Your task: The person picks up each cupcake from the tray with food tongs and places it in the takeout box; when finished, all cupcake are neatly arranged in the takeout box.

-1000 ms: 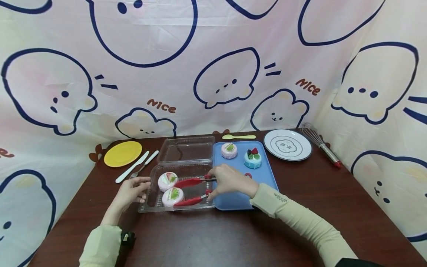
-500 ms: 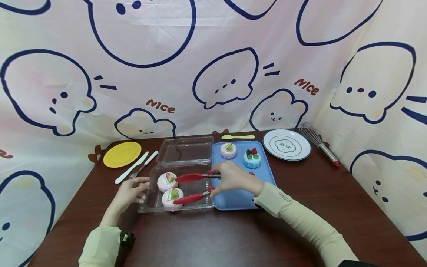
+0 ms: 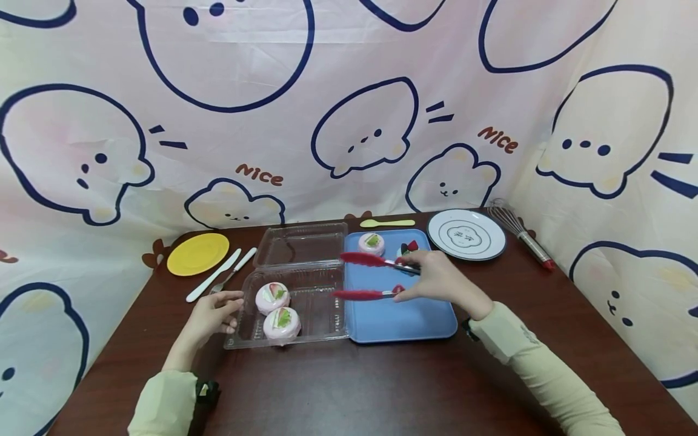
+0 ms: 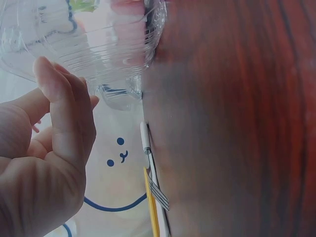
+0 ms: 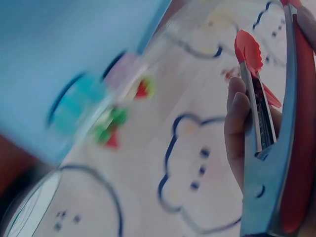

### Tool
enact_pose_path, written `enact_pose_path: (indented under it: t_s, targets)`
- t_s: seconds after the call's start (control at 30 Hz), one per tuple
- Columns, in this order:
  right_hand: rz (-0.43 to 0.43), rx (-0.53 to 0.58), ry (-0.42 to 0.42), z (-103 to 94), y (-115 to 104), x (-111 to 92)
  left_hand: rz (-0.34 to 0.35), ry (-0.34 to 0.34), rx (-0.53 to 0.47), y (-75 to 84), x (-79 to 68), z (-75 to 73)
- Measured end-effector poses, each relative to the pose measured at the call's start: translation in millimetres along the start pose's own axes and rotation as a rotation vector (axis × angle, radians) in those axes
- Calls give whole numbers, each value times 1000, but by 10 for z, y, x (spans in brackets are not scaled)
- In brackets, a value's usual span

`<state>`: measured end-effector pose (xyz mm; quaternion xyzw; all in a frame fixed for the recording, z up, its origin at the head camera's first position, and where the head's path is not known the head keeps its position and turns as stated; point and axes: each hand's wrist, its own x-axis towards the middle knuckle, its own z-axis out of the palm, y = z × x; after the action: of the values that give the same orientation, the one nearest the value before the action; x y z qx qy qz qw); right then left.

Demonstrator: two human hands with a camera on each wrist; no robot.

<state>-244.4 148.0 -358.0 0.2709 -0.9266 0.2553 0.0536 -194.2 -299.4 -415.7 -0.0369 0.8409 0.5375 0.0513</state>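
Gripping red tongs (image 3: 371, 295), spread apart toward nine o'clock, in the right hand (image 3: 440, 280) above the blue tray (image 3: 403, 324), with the left hand (image 3: 211, 316) slack at nine o'clock of the clear container (image 3: 322, 306).

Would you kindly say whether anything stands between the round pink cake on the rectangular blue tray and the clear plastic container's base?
Yes: the left edge of the tray and the facing wall of the container. In the head view, the red-tipped metal tongs in the right hand also appear across the line from the cake.
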Motion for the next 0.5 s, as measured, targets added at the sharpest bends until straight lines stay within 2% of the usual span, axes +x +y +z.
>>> enact_pose_path:
  t_s: [0.1,0.3,0.5]
  targets:
    - [85,-41,52,-100,209,-125,-1,3,-2,-6,-4,5]
    - [240,-52,131,-239,630,-361,-7,-1,-2,-8,1,9]
    - [353,-88,163,-309,917,-482,-11,0,0,-12,16,10]
